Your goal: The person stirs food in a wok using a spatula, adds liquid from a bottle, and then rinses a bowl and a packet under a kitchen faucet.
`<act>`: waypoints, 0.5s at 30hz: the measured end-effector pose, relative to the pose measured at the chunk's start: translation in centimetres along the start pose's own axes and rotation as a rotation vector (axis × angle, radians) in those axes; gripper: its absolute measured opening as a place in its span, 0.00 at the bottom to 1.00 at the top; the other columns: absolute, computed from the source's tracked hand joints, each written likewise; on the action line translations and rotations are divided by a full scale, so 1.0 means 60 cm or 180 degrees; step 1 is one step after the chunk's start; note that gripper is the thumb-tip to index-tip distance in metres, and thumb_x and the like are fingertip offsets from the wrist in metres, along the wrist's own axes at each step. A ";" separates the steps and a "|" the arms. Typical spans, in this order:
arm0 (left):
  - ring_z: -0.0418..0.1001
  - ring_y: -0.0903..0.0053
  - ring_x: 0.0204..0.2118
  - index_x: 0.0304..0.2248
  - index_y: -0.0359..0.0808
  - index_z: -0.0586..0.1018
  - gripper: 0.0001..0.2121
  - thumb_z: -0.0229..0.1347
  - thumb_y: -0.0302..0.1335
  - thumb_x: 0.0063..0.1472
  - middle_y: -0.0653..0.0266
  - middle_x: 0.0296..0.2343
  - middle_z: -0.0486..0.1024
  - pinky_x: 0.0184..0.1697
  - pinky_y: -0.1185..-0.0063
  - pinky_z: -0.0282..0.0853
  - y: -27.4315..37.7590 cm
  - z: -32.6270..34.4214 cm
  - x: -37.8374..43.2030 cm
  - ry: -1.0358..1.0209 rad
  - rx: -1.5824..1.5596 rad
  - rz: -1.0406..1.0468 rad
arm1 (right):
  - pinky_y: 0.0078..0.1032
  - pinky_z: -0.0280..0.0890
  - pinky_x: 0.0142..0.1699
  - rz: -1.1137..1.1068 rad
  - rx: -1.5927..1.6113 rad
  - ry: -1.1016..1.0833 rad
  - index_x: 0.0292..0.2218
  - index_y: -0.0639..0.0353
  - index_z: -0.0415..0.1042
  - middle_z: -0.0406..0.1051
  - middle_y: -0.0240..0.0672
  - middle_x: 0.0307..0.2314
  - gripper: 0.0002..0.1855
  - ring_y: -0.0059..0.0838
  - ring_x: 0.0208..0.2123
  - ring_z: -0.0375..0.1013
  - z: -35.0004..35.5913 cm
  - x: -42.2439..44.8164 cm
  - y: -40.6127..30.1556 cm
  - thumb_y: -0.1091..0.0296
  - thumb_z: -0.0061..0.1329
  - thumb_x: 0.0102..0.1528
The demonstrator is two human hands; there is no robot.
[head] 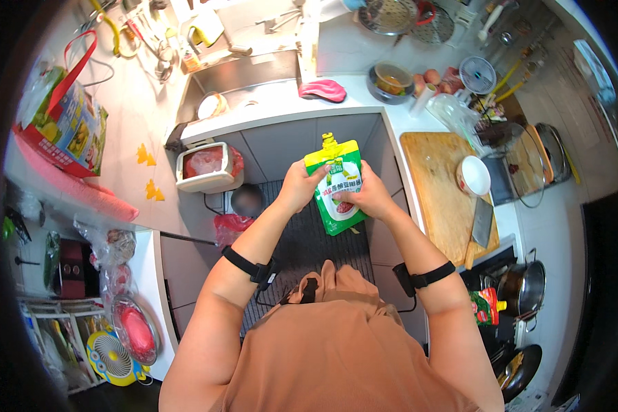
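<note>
A green, white and yellow spouted sauce pouch [337,188] is held up in front of me, above the dark floor mat. Its yellow cap [329,140] is on the spout, which points away from me. My left hand [305,184] grips the pouch's left edge, thumb on the printed front. On the other side, my right hand [365,193] holds the right edge, with its thumb lying across the front. Printed writing covers the pouch. Its back and the fingers behind it are hidden.
On the right counter, a wooden cutting board [430,175] bears a white bowl [473,176] and a cleaver [480,224]. Beyond it are a pot [526,288], a wok [522,371] and a red-green pouch [486,306]. A sink [247,72] lies ahead; a lined bin [208,167] hangs left.
</note>
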State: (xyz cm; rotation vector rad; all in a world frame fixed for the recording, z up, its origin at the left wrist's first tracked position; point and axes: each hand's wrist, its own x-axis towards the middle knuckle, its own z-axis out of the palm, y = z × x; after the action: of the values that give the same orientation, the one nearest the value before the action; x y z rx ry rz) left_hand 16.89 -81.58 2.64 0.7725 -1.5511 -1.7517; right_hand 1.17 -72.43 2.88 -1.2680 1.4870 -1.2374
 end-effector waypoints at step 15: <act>0.72 0.81 0.31 0.36 0.30 0.75 0.13 0.58 0.27 0.53 0.64 0.30 0.75 0.35 0.83 0.68 0.020 -0.221 0.248 0.0723 -0.0873 0.0096 | 0.30 0.65 0.42 -0.0262 -0.0563 -0.0490 0.42 0.62 0.63 0.72 0.46 0.33 0.22 0.43 0.39 0.72 0.085 0.361 0.008 0.75 0.54 0.45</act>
State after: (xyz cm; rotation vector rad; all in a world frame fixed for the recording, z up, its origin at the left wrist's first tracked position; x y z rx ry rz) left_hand 18.51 -101.45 2.19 0.7744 -1.1395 -1.7411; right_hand 2.27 -94.65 1.78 -1.5198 1.4696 -1.0521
